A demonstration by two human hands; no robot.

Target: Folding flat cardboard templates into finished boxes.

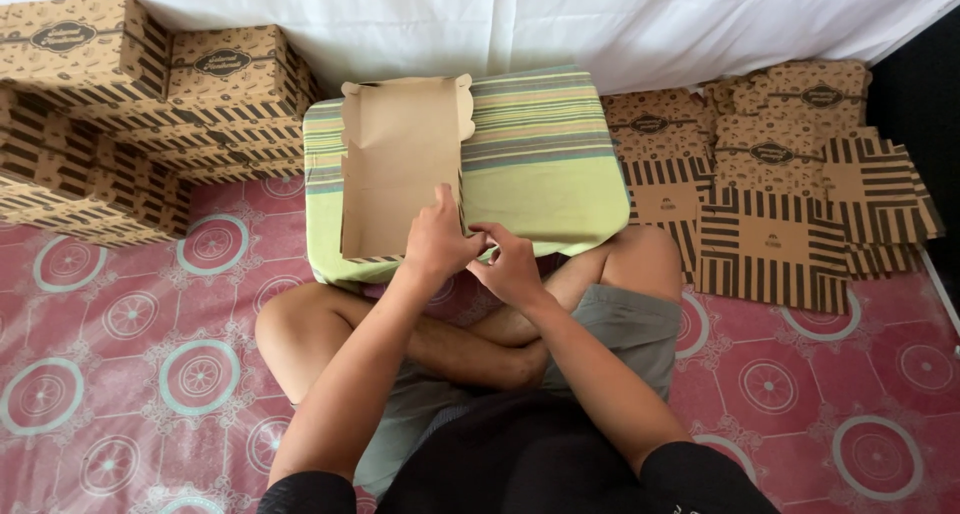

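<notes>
A brown cardboard box (400,159), half folded with its plain inside facing up, lies on a striped green cushion (545,164) in front of my crossed legs. My left hand (435,239) grips the box's near right corner, thumb on the inside wall. My right hand (508,264) meets it at the same corner, its fingers pinching the cardboard edge. The box's far flap stands up with notched ends.
Folded patterned boxes (150,104) are stacked at the back left. Flat unfolded striped box blanks (780,184) lie in a pile at the right. A white cloth (560,14) hangs behind. The floor mat (130,354) is pink with round motifs.
</notes>
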